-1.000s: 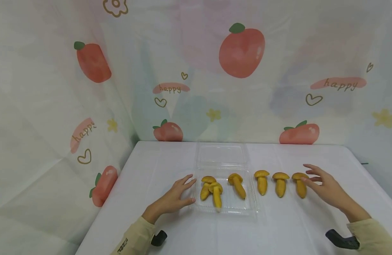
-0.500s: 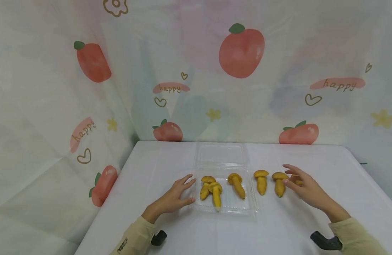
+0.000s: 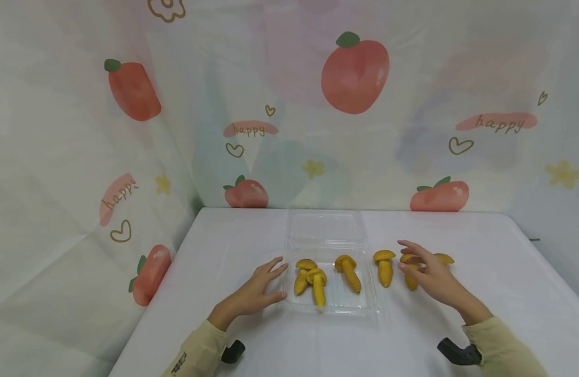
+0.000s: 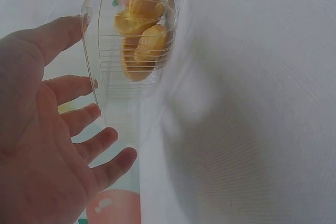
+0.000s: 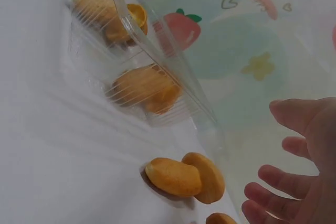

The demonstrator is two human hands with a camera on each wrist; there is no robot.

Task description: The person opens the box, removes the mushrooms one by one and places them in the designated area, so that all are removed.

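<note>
A clear plastic clamshell box (image 3: 334, 308) lies on the table with its lid (image 3: 324, 229) folded back. Inside are three yellow mushrooms: one (image 3: 301, 285) at the left, one (image 3: 320, 293) overlapping it, and another (image 3: 349, 275) at the right. My left hand (image 3: 252, 293) has its fingers spread along the box's left side; in the left wrist view the fingertips meet the rim (image 4: 93, 69). My right hand (image 3: 435, 280) hovers with loosely bent fingers over the middle mushroom (image 3: 411, 283) of three outside the box, holding nothing. Beside it stand mushrooms on the left (image 3: 385, 269) and right (image 3: 445, 258), the latter partly hidden.
A white cloth covers the table (image 3: 346, 345). Behind and to the left hangs a fruit-printed curtain (image 3: 289, 68). Black camera mounts (image 3: 459, 352) sit at both wrists, below the sleeves.
My right hand has moved left along the row, from the rightmost loose mushroom to above the middle one. The left hand, the box and the mushrooms stay in place.
</note>
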